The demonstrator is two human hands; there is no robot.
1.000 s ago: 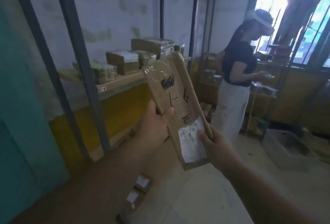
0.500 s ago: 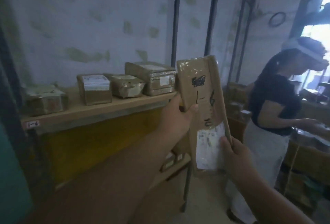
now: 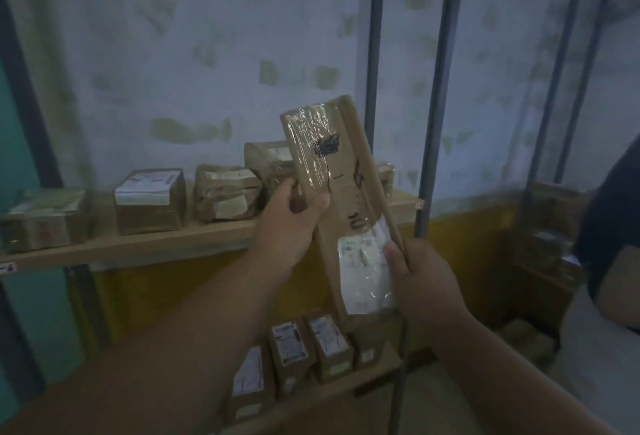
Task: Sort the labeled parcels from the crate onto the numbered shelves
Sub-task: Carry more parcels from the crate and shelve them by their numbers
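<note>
Both hands clamp the long parcel (image 3: 341, 199), left hand (image 3: 294, 223) at nine o'clock, right hand (image 3: 420, 275) at five; misreading its scrawled number risks the wrong shelf (image 3: 166, 244).

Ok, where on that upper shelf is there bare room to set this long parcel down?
The upper shelf shows bare board along its front edge and at the right end near the grey post. Its back row of boxes is crowded. Behind the long parcel cannot be seen.
</note>
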